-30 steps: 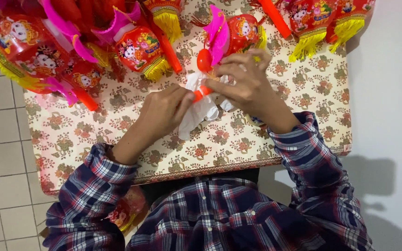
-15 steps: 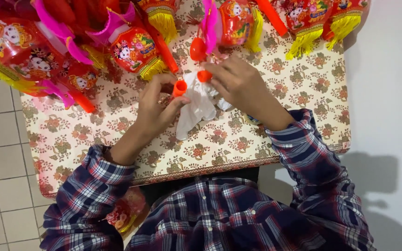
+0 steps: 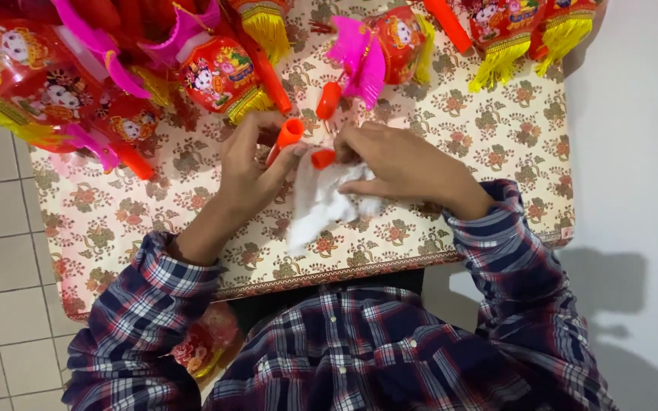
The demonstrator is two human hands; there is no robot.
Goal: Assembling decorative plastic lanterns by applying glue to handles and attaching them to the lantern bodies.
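My left hand (image 3: 251, 171) grips an orange plastic tube (image 3: 286, 137) at its lower part, tilted up and to the right. My right hand (image 3: 399, 164) pinches a short orange cap (image 3: 323, 158) together with a crumpled white cloth (image 3: 318, 202) that hangs down between both hands. The two orange pieces are apart, a small gap between them. Just beyond my hands lies a red toy lantern (image 3: 397, 42) with a pink fan-shaped fin (image 3: 359, 61) and an orange handle (image 3: 328, 100).
A small table with a floral cloth (image 3: 481, 129) carries several red toy lanterns with yellow tassels: one at the far middle (image 3: 222, 76), a pile at the far left (image 3: 32, 76), others at the far right (image 3: 512, 30). Tiled floor lies left, a white wall right.
The orange tube, held as one piece a second ago, is now in two parts, one in each hand. My hands have dropped toward me and the white cloth hangs lower.
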